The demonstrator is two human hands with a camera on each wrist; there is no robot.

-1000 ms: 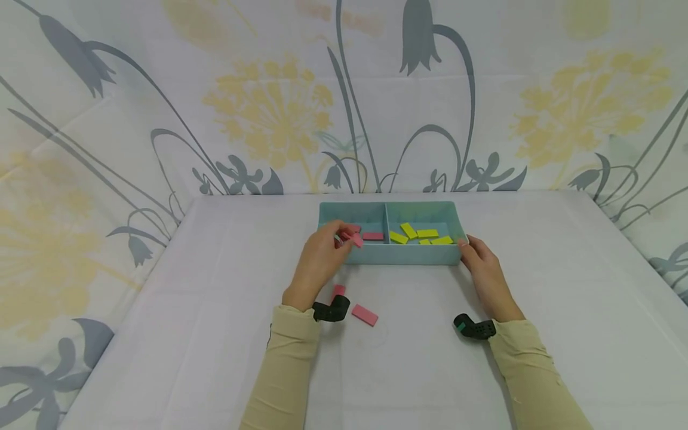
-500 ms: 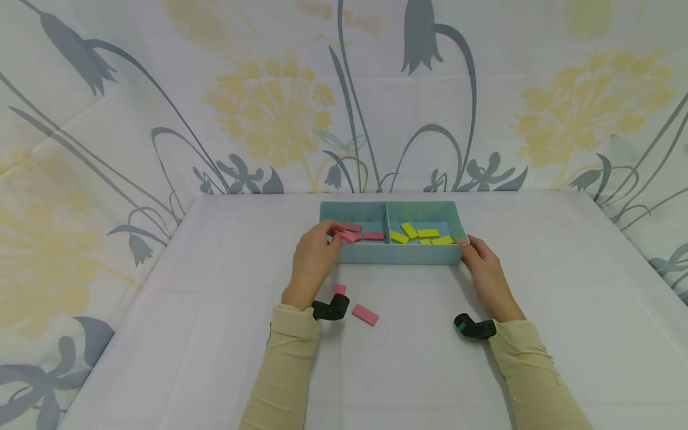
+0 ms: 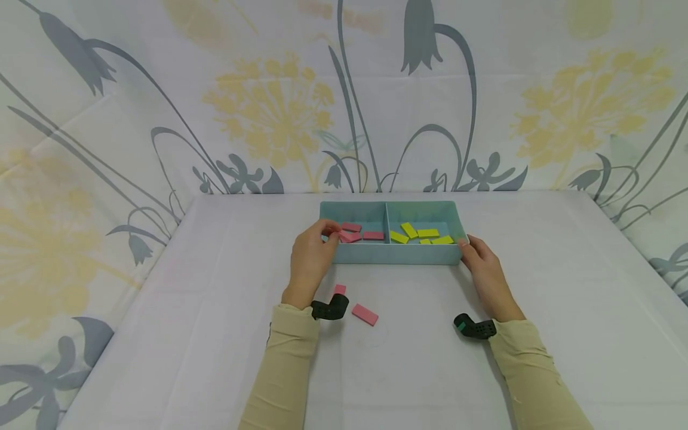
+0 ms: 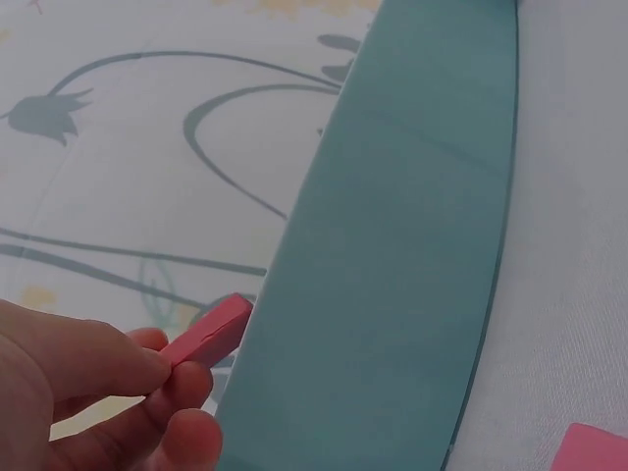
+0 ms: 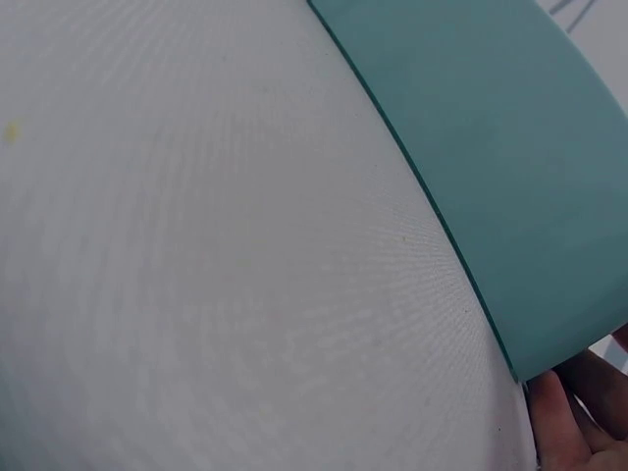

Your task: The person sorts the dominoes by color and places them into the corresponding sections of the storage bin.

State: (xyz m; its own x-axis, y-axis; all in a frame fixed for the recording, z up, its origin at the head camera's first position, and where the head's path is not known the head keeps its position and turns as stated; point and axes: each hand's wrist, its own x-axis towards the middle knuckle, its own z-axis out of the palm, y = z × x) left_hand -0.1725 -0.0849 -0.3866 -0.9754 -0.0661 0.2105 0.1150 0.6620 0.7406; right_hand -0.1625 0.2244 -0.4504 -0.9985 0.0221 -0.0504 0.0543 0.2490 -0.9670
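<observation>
A teal two-compartment box (image 3: 398, 255) stands toward the back of the table. My left hand (image 3: 313, 257) is over its left end, and the left wrist view shows the thumb and fingers pinching a pink rectangular block (image 4: 211, 332) right at the rim. Inside the left compartment lie several pink blocks (image 3: 373, 236). Yellow blocks (image 3: 427, 233) lie scattered in the right compartment. My right hand (image 3: 486, 278) holds the box's front right corner, thumb at the front and fingers at the side; in the right wrist view its fingers (image 5: 557, 422) show at the lower corner.
Two pink blocks are on the white tablecloth in front of the box: one pink block (image 3: 365, 315) in the open and one partly hidden block (image 3: 340, 289) by the left wrist camera (image 3: 330, 307). A flower-patterned curtain (image 3: 279, 107) hangs behind the table.
My left hand has shifted a little left, and its pink block has come down from above the front rim toward the pink blocks in the left compartment. The right hand stays at the corner.
</observation>
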